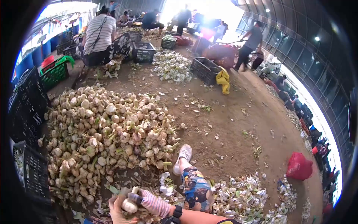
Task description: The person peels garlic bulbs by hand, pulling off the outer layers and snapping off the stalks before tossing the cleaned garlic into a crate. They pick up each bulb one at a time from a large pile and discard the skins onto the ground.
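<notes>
Near the bottom edge, my bare left hand (117,209) is closed round a pale garlic bulb (129,205). My right hand (153,202) wears a pink-and-white striped glove with dark finger covers and reaches in from the right. Its fingers are closed at the top of the same bulb, by a short whitish stem (135,190). A black band (175,214) circles the right wrist. Just beyond both hands rises a large heap of garlic bulbs (112,127), many with stems on. Loose skins (167,184) lie beside my leg (195,186).
Black crates (33,171) stand along the left, with a green crate (54,74) behind. Peelings (242,198) cover the floor at lower right, near a red sack (299,166). A yellow cloth (223,80) hangs on another crate (204,70). Several people sit or stand farther back.
</notes>
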A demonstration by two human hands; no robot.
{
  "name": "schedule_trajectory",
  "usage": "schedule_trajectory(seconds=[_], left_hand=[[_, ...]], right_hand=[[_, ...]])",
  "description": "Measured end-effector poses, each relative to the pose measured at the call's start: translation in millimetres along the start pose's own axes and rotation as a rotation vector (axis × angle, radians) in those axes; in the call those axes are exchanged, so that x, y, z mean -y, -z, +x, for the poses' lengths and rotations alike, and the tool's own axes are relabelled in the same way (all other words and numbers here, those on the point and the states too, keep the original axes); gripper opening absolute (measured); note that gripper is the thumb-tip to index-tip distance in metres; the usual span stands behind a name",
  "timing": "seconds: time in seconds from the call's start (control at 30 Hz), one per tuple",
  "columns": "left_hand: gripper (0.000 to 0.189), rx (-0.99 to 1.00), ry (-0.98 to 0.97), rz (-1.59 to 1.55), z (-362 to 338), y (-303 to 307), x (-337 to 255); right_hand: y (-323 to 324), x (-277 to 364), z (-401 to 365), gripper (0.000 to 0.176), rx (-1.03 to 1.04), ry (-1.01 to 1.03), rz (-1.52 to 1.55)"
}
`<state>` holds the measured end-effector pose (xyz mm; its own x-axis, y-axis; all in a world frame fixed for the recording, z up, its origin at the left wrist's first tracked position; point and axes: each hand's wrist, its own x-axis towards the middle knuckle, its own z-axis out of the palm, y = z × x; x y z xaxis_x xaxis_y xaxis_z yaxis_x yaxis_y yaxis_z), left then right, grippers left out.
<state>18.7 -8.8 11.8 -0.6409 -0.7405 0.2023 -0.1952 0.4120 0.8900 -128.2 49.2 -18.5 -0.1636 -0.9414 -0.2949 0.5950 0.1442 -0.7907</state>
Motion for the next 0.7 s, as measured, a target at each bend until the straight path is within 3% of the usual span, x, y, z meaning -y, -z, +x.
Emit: schedule_trajectory(seconds=[0.07, 0.13, 0.27, 0.33, 0.4, 0.5, 0.6, 0.67, 0.7], left_hand=[[0.064, 0.037, -0.111, 0.286, -3, -1, 5], [0.066, 0.028, -0.197, 0.328, -5, -3, 8], [0.069, 0.048, -0.386, 0.477, 0, -2, 10], [0.070, 0.094, -0.412, 0.546, 3, 2, 9], [0.070, 0.139, -0.428, 0.615, 4, 5, 2], [0.075, 0.240, -0.336, 0.755, 5, 6, -9], [0.081, 0.156, -0.221, 0.643, 2, 2, -8], [0.067, 0.091, -0.320, 0.583, 3, 1, -12], [0.083, -0.044, -0.488, 0.566, -5, -9, 13]], right_hand=[[20, -29, 11, 0.025, -0.003, 0.029, -0.235], [13, -4, -2, 0.023, 0.048, 0.036, -0.294], [17, 3, -21, 0.026, 0.110, 0.152, -0.089], [15, 25, -33, 0.028, 0.193, -0.011, -0.207], [14, 26, -34, 0.029, 0.249, 0.080, -0.265], [9, 32, -35, 0.030, 0.274, -0.102, -0.013], [22, -2, -19, 0.031, 0.217, -0.038, -0.099], [48, -53, 4, 0.035, 0.168, 0.106, -0.036], [40, -50, 7, 0.038, 0.177, 0.148, 0.084]])
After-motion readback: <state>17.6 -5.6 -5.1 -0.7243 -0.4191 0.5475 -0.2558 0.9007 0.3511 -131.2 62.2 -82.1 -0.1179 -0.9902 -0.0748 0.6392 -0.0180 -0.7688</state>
